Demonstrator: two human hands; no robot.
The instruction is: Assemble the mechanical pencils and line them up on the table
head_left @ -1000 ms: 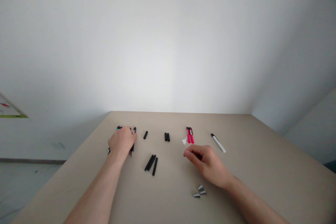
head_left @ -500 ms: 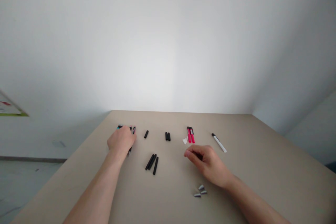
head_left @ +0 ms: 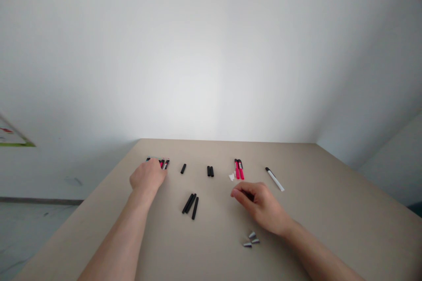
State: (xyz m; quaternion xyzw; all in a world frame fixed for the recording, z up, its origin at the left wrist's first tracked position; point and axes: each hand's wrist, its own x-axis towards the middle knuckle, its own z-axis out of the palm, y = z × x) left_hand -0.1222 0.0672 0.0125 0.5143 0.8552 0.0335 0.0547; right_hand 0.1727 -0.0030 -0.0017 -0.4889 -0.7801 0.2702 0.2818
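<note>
My left hand (head_left: 147, 176) lies at the table's far left with its fingers curled over a small bunch of pens (head_left: 164, 163); only the pens' far ends show, black with some red. My right hand (head_left: 260, 205) rests on the table in the middle right, fingers curled in loosely, and I cannot see anything in it. Three black pen barrels (head_left: 190, 204) lie between my hands. Three small grey pen tips (head_left: 250, 240) sit by my right wrist.
On the beige table (head_left: 329, 210) also lie a single black cap (head_left: 183, 168), a pair of black caps (head_left: 210, 171), two pink highlighters (head_left: 238, 169) with small white bits beside them, and a white pen with a black cap (head_left: 274, 179). A white wall stands behind.
My left hand has slid left and a little toward me, dragging the pens under it, so their near ends no longer show. My right hand has stayed put.
</note>
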